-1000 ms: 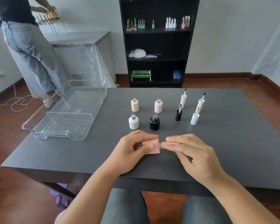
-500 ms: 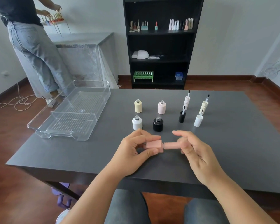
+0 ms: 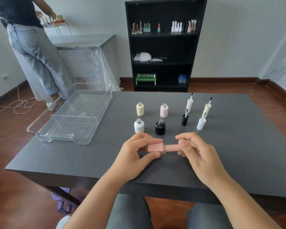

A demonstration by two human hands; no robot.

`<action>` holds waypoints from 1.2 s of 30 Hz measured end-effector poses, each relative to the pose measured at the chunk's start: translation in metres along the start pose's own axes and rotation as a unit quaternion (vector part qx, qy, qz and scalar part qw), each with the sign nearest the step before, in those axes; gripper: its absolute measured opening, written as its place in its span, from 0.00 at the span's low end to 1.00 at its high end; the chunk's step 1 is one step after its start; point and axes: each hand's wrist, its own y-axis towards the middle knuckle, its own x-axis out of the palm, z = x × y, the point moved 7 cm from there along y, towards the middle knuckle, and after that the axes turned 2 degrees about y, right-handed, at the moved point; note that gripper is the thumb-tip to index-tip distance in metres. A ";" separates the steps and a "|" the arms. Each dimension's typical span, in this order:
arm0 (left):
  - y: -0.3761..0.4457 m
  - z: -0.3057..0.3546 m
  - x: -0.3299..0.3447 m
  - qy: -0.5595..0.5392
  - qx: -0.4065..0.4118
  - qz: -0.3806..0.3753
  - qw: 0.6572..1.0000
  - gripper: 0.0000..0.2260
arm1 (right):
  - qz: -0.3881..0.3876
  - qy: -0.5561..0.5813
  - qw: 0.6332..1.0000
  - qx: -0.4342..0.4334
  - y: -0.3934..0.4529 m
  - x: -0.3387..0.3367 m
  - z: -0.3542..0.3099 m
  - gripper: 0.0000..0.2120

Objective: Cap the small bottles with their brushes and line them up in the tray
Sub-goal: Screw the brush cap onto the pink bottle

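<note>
While both hands' fingers pinch pink bottle (image 3: 156, 147) and cap (image 3: 171, 147) — four open bottles (image 3: 140, 109) behind, tray (image 3: 69, 138) left

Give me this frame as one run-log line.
step: capping pink bottle | left hand: holds bottle | right hand: grip on its cap | tray: no bottles | four bottles uncapped

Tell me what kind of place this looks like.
Probably a nail-polish workroom or small studio: open polish bottles and brush caps on a grey table, and a black shelf stocked with more bottles.
</note>
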 end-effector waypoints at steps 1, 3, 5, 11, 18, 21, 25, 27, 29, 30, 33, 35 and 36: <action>0.000 0.000 0.000 -0.001 0.000 0.002 1.000 0.13 | -0.008 0.014 1.000 -0.008 0.000 0.001 -0.002 0.08; 0.000 0.000 -0.001 0.005 0.002 0.003 1.000 0.13 | -0.020 0.010 0.998 -0.056 0.001 0.001 -0.010 0.10; 0.001 0.000 0.000 0.006 0.002 0.002 1.000 0.13 | -0.023 -0.023 0.994 -0.107 0.000 0.002 -0.017 0.12; 0.001 0.001 -0.001 0.005 0.006 0.002 1.000 0.12 | 0.034 -0.031 0.996 -0.074 0.002 0.000 -0.015 0.15; 0.000 0.001 -0.002 -0.002 0.001 0.010 1.000 0.12 | -0.038 0.158 0.985 0.064 0.002 0.009 0.004 0.13; 0.001 0.001 -0.002 -0.002 -0.001 0.009 1.000 0.12 | -0.048 0.237 0.967 0.084 0.001 0.014 0.006 0.14; -0.001 0.001 -0.003 0.016 0.000 0.019 1.000 0.15 | 0.018 0.283 0.954 0.093 0.006 0.015 0.005 0.10; -0.002 0.005 -0.001 0.041 0.011 0.019 0.999 0.17 | 0.034 0.281 0.955 0.091 0.009 0.018 0.002 0.09; -0.003 0.009 0.000 0.091 0.033 0.023 0.995 0.16 | 0.043 0.265 0.959 0.086 0.010 0.020 -0.003 0.09; -0.003 0.010 0.000 0.109 0.039 0.029 0.993 0.15 | 0.047 0.254 0.963 0.083 0.011 0.021 -0.005 0.09; -0.005 0.012 -0.005 0.138 0.052 0.056 0.987 0.13 | 0.064 0.230 0.968 0.072 0.011 0.025 -0.009 0.10; -0.006 0.014 -0.006 0.153 0.064 0.073 0.983 0.13 | 0.079 0.231 0.968 0.066 0.010 0.027 -0.012 0.08; -0.006 0.014 -0.007 0.155 0.065 0.081 0.982 0.12 | 0.084 0.234 0.966 0.063 0.011 0.028 -0.013 0.08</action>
